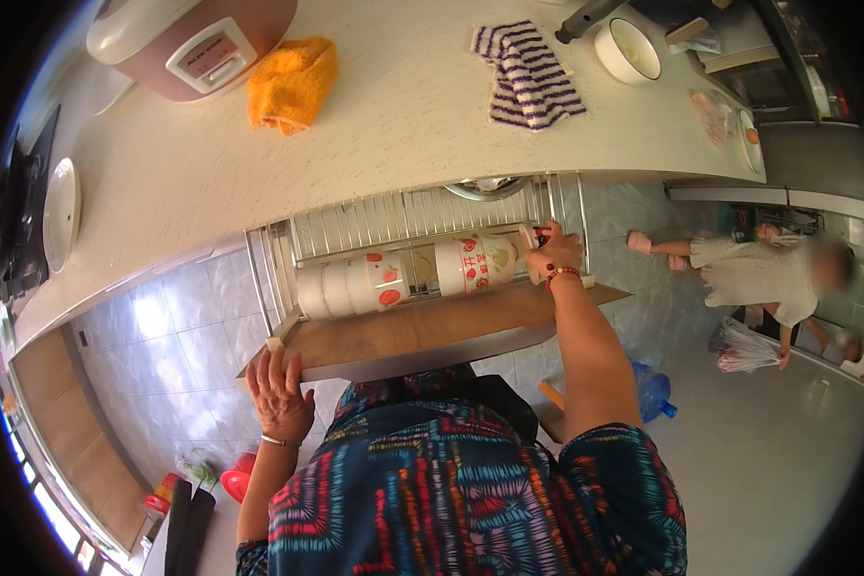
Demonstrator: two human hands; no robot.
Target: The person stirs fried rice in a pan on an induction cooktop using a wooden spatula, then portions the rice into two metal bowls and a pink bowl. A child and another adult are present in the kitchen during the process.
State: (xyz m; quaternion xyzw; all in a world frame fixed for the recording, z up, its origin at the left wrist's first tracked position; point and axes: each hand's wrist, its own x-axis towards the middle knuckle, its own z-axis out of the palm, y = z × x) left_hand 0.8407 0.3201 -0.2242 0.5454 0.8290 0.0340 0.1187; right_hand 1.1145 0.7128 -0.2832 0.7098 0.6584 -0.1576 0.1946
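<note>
A pulled-out drawer with a wire rack (410,209) is before me. My left hand (281,396) grips the left corner of its wooden drawer front (432,325), fingers over the top edge. Inside, white bowls with red fruit prints (349,284) lie nested on their sides at the left. Right of them is another group of printed white bowls (475,265). At the rack's right end, my right hand (558,253) has its fingers around a small pale-rimmed bowl (528,245), partly hidden by the hand. A round metal vessel (489,189) shows behind, under the counter edge.
On the counter (403,108) are a rice cooker (209,54), an orange cloth (293,86), a striped cloth (529,75), a white bowl (626,50) and a white lid (61,214). At right a person (752,277) holds a plastic bag (741,347). A blue water jug (651,392) is on the floor.
</note>
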